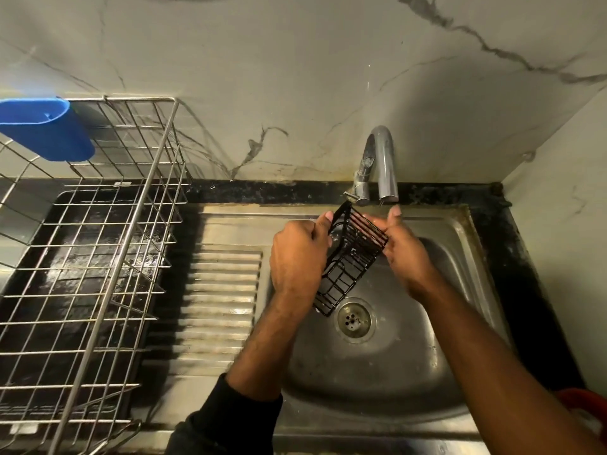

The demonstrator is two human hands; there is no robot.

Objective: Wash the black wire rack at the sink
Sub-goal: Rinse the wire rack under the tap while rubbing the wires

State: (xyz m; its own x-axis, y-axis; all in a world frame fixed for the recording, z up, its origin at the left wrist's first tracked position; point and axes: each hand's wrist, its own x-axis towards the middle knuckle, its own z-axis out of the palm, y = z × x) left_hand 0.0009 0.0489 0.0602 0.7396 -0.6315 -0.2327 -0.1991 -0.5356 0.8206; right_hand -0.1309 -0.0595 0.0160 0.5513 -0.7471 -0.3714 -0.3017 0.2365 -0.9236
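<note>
Black wire rack (351, 257) is gripped at both ends by left hand (297, 254) and right hand (405, 254), tilted just below the tap (381, 165), over the sink (460, 274); washing is judged underway, rinsing left.

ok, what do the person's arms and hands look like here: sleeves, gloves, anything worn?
Both hands are bare, with no gloves. The left hand has a black sleeve pushed up the forearm, so the wrist and lower forearm are uncovered. The right hand shows bare forearm to the frame edge, no sleeve in view. No watch, rings or bands are visible on either.
</note>
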